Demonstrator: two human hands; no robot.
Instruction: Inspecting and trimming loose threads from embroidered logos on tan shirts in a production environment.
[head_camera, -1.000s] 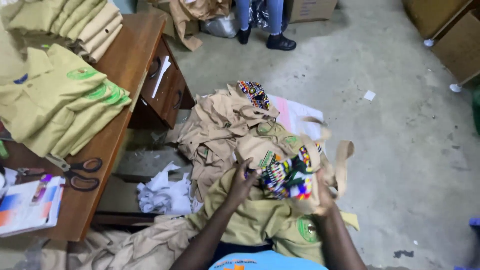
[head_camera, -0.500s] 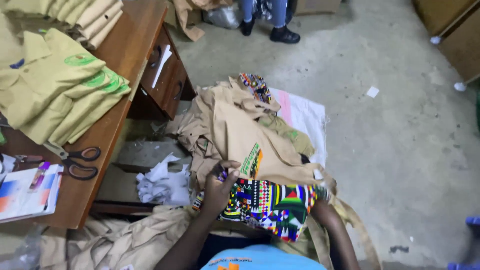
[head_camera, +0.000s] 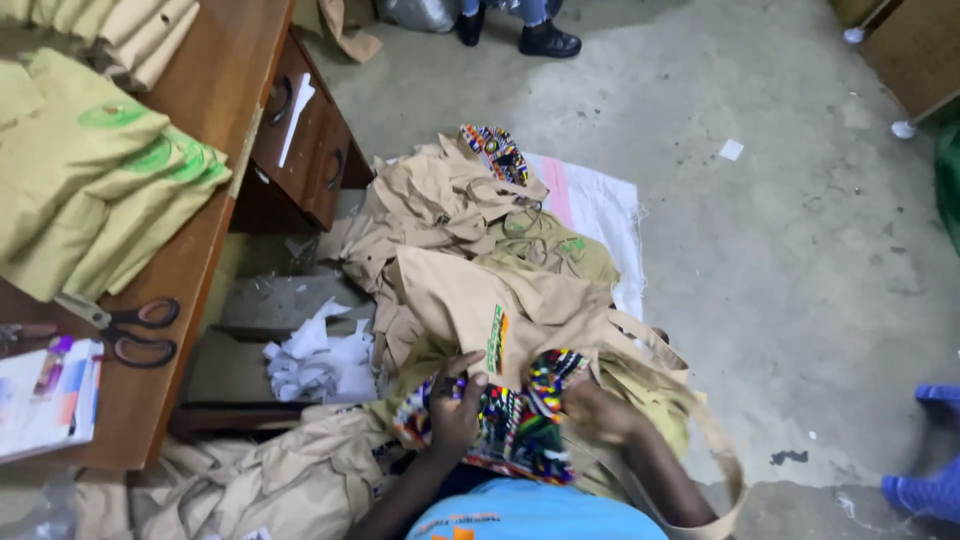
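A tan cloth bag (head_camera: 470, 305) with a colourful patterned lining (head_camera: 515, 425) lies across my lap. My left hand (head_camera: 455, 405) grips the bag's edge where the lining meets the tan cloth. My right hand (head_camera: 595, 410) holds the other side of the same bag, partly tucked under the fabric. The bag's long tan strap (head_camera: 720, 450) loops down to my right. Beyond it a heap of more tan bags (head_camera: 440, 200) lies on the floor over a white sack (head_camera: 600, 205).
A wooden desk (head_camera: 215, 130) at the left carries stacks of folded tan bags (head_camera: 90, 170), black-handled scissors (head_camera: 130, 330) and a booklet (head_camera: 45, 400). Crumpled white paper (head_camera: 315, 360) lies beside the desk. Another person's dark shoes (head_camera: 545, 40) show at the top. A blue object (head_camera: 925, 480) sits at the right.
The bag has been turned and bunched: the broad patterned lining that was spread open is now mostly folded under the tan cloth. Both hands have stayed on the bag.
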